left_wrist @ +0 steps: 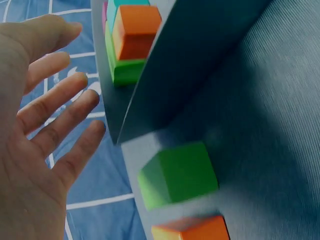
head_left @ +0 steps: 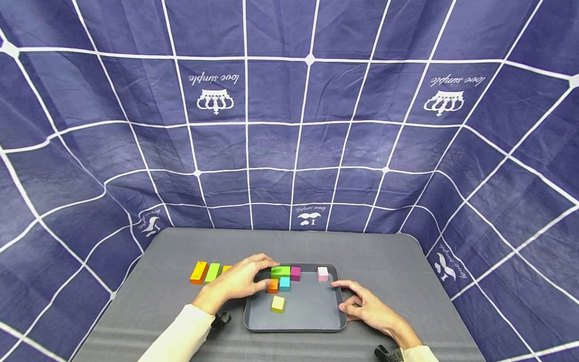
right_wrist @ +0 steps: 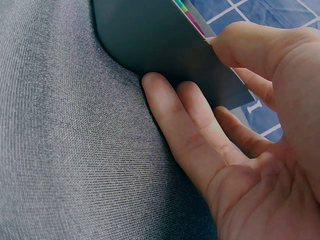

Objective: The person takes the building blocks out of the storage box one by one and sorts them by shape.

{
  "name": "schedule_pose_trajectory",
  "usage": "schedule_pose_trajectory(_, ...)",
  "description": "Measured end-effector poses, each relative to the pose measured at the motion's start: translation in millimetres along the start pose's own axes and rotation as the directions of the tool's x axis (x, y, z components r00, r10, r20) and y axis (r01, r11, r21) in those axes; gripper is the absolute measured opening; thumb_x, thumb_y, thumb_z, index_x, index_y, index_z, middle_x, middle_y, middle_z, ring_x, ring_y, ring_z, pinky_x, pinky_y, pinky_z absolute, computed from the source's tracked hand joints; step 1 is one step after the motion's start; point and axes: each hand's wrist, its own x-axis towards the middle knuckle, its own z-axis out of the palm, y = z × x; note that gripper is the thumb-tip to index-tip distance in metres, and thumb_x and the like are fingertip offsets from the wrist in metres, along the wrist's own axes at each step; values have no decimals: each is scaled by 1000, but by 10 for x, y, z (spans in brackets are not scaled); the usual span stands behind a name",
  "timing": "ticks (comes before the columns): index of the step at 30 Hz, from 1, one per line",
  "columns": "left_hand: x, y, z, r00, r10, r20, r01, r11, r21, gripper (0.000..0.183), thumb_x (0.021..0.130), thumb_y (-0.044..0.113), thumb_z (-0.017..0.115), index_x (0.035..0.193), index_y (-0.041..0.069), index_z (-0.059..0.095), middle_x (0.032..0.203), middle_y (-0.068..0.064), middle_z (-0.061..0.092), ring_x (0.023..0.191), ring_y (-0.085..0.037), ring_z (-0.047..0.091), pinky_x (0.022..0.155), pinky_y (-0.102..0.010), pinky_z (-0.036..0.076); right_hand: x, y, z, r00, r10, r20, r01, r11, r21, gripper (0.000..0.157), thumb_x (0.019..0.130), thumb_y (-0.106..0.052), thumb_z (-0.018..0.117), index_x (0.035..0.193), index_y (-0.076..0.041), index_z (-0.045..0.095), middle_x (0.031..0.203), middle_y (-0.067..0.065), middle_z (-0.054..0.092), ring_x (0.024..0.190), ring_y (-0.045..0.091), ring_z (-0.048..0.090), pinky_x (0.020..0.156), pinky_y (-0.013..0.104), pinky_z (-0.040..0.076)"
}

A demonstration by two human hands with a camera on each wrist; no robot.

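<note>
My left hand (head_left: 242, 277) is held over the left edge of a dark grey tray (head_left: 298, 330), fingers spread and holding nothing, as the left wrist view shows. Near its thumb sits an orange cube (head_left: 273, 286), beside a light blue cube (head_left: 284, 284). Behind these lie a long green block (head_left: 281, 272) and a magenta cube (head_left: 295, 273). A yellow cube (head_left: 278, 304) stands nearer the front, and a pale pink cube (head_left: 322, 274) at the back right. My right hand (head_left: 368, 306) grips the tray's right wall, thumb at the rim and fingers against the outside.
Left of the tray, an orange block (head_left: 199, 273) and a green block (head_left: 212, 273) lie on the grey cloth (head_left: 149, 301). A yellow block (head_left: 226, 268) there is partly hidden by my left hand. A blue checked curtain (head_left: 271, 146) rises behind and at both sides.
</note>
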Motion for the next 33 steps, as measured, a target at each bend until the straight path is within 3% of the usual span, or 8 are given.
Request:
schedule_pose_trajectory(3, 61, 26, 48, 999, -6, 37, 6, 1000, -9, 47, 106, 18, 84, 151, 11, 76, 145, -2, 77, 134, -26, 75, 119, -53, 62, 7, -2, 1, 1000, -3, 9, 3, 1000, 8, 69, 112, 0, 71, 172, 7, 37, 111, 34, 79, 109, 20, 83, 95, 35, 72)
schedule_pose_trajectory(7, 102, 58, 95, 997, -30, 77, 31, 999, -20, 46, 105, 17, 84, 151, 12, 77, 144, -1, 76, 133, -27, 75, 120, -52, 62, 15, 1, 0, 1000, 14, 8, -14, 1000, 9, 70, 112, -1, 71, 173, 5, 38, 111, 27, 81, 110, 20, 83, 96, 36, 72)
schedule_pose_trajectory(11, 120, 56, 137, 996, -41, 83, 43, 999, -13, 46, 105, 17, 84, 150, 13, 77, 144, -1, 76, 134, -27, 74, 120, -52, 61, 14, 1, -11, 1000, 26, 5, -26, 1000, 9, 70, 112, -1, 72, 173, 5, 38, 109, 19, 82, 112, 18, 82, 96, 36, 72)
schedule_pose_trajectory(21, 68, 46, 156, 993, -69, 92, 67, 997, 25, 39, 106, 23, 86, 144, 15, 81, 144, 3, 74, 137, -25, 70, 121, -52, 60, 25, -11, -3, 999, 32, 5, -32, 999, 10, 70, 112, -2, 72, 173, 5, 37, 109, 21, 81, 110, 16, 82, 96, 36, 72)
schedule_pose_trajectory(28, 8, 40, 132, 995, -67, 70, 64, 997, 43, 38, 105, 24, 88, 141, 15, 83, 125, 5, 72, 118, -17, 70, 106, -41, 64, 13, -21, 7, 1000, 4, 5, -4, 1000, 0, 69, 112, -1, 72, 172, 6, 39, 110, 28, 81, 109, 18, 83, 95, 36, 72)
schedule_pose_trajectory(33, -33, 42, 96, 995, -64, 74, 65, 998, -9, 34, 103, 20, 88, 136, 9, 85, 116, 2, 72, 101, -13, 70, 91, -30, 62, 13, -13, -1, 1000, 9, 5, -9, 1000, -6, 69, 112, -2, 72, 172, 5, 39, 110, 24, 83, 110, 18, 83, 95, 35, 72)
